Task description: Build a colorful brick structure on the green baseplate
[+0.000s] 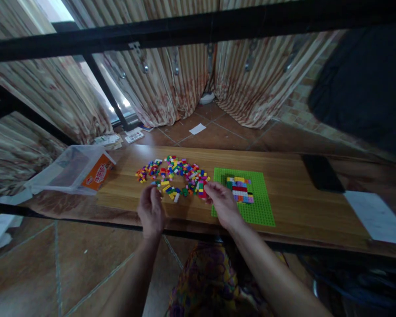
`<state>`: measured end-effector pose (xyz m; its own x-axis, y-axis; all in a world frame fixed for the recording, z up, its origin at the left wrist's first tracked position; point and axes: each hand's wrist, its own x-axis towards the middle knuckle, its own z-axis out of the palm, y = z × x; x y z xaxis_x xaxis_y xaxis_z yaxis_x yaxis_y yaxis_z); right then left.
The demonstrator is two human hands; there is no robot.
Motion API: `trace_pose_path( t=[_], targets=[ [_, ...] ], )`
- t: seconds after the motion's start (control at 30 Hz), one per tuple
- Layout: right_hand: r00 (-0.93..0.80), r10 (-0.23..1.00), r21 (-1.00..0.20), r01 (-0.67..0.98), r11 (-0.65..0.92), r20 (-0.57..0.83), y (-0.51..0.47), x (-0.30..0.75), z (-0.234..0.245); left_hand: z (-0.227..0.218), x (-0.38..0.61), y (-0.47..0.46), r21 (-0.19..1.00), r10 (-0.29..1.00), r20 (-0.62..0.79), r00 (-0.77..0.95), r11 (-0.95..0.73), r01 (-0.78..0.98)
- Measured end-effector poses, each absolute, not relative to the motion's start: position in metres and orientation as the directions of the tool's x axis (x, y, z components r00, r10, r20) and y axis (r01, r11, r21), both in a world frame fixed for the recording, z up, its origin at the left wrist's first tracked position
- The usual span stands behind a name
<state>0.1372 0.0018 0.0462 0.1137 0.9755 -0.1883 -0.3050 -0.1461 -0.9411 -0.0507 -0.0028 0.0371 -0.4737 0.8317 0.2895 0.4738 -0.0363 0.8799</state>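
My right hand (222, 202) pinches a small block of joined toy bricks (202, 188), with red, green and white showing, at the right end of the loose pile. My left hand (152, 211) hovers at the pile's near left edge, fingers loosely bent and nothing visible in them; its inner side is partly hidden. Loose toy bricks (178, 166) in many colours spread over the wooden table between and beyond both hands. Just right of my right hand lies a green baseplate (264, 202), bearing a built patch of bricks (240, 190) in coloured rows.
A clear plastic bin (66, 171) with an orange label stands at the table's left end. To the right lie a black phone-like slab (321, 172) and a white sheet (378, 215). A dark metal bar (198, 31) crosses above the far side, in front of striped curtains (171, 92).
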Motion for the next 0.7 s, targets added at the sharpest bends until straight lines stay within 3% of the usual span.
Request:
trace_pose_path(
  t=[0.17, 0.43, 0.7],
  targets=[
    [0.127, 0.985, -0.973, -0.216, -0.087, -0.116, -0.025, 0.131, 0.048, 0.055, 0.025, -0.032, 0.890, 0.969, 0.166, -0.185, -0.067, 0.450],
    [0.159, 0.986, -0.998, 0.044, 0.045, 0.052, -0.056, 0.141, 0.050, 0.063, 0.050, -0.041, 0.862, 0.984, 0.100, -0.151, -0.010, 0.506],
    [0.286, 0.958, -0.980, 0.197, -0.027, 0.031, -0.078, 0.146, 0.064, 0.074, 0.064, -0.071, 0.862, 0.989, 0.085, -0.121, -0.012, 0.507]
  ],
)
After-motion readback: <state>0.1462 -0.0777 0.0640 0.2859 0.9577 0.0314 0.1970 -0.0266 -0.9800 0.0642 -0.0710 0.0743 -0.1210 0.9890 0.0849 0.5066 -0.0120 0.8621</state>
